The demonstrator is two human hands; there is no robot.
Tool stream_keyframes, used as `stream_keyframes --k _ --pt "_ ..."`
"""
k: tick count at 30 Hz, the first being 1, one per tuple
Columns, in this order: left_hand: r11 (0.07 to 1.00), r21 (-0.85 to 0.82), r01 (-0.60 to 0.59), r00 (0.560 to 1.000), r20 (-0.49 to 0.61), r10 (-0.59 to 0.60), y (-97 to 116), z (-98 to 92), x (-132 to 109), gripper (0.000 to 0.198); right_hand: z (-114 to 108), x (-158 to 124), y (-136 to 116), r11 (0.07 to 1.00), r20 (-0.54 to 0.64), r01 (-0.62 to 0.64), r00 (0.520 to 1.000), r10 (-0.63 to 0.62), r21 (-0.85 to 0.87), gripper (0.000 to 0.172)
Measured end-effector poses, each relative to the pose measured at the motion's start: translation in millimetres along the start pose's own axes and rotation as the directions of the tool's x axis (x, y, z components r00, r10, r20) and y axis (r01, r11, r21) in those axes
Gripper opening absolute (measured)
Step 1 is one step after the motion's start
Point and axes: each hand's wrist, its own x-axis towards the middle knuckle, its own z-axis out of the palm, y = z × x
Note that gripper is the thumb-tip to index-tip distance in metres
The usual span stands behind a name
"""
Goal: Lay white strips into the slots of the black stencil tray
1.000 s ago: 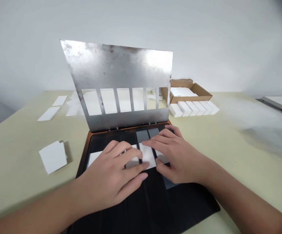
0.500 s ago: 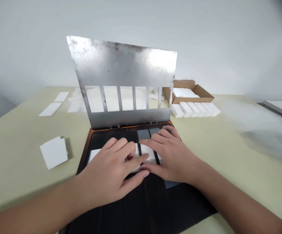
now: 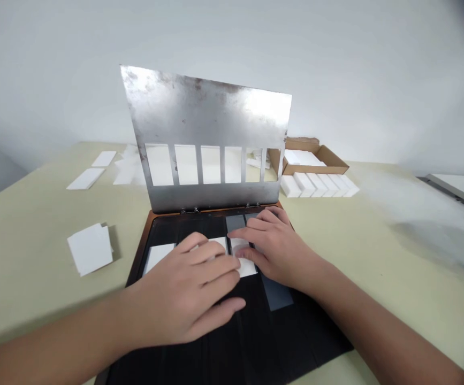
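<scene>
A metal plate with cut-out windows (image 3: 207, 117) stands raised on hinges at the back of a black flat bed (image 3: 248, 331). White cards lie in a row across the bed, among them a left card (image 3: 157, 256) and a card near the middle (image 3: 248, 268). My left hand (image 3: 195, 286) is over the row with its fingers bent and its thumb held apart, hiding part of the cards. On the middle card rests the thumb of my right hand (image 3: 274, 246); its forefinger reaches the card's far end. Grey strips (image 3: 276, 293) show on the bed.
A small stack of white cards (image 3: 90, 249) lies left of the bed. Behind on the right are a cardboard box (image 3: 332, 164) with white pieces and a row of white blocks (image 3: 320, 185). More white pieces (image 3: 86, 178) lie at the back left.
My left hand has drawn slightly toward me, its forefinger no longer pointing out. My right thumb has moved up from the card's near end onto its face. The view has shifted slightly.
</scene>
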Motion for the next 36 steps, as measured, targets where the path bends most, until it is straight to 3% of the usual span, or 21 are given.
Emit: stream_keyframes --k 2,12,17,21,26,32,36 --pt "0.999 -0.012 -0.044 0.999 0.006 0.044 1.0 0.7 0.3 0.021 0.5 0.8 -0.9 1.0 0.004 -0.002 1.0 0.002 -0.008 0.023" --pt "0.999 0.008 0.051 0.998 0.02 -0.051 1.4 4.3 -1.4 0.033 -0.2 -2.7 -4.3 0.999 0.015 0.009 1.0 -0.009 -0.043 0.037" --pt "0.999 0.009 0.044 0.999 0.02 -0.044 1.3 5.2 -3.3 0.034 1.6 -4.0 -3.8 0.988 -0.06 -0.075 0.996 0.068 -0.132 0.04" --pt "0.998 0.025 0.049 0.999 0.012 -0.049 2.2 5.7 -3.4 0.034 5.6 -4.2 -2.0 0.976 -0.035 -0.11 0.994 0.105 -0.186 0.044" --pt "0.998 0.044 0.05 0.999 -0.003 -0.05 2.5 6.2 -3.6 0.035 4.0 -4.3 -4.8 0.982 -0.016 -0.098 0.995 0.096 -0.161 0.042" --pt "0.998 0.039 0.049 0.999 -0.024 -0.048 2.3 7.6 -4.3 0.035 2.6 -4.2 -5.8 0.997 -0.051 -0.08 0.996 0.079 -0.012 0.018" --pt "0.998 0.036 0.049 0.999 -0.024 -0.048 2.4 7.3 -3.8 0.035 5.0 -5.0 -5.9 0.997 -0.09 -0.076 0.993 0.077 0.01 0.031"
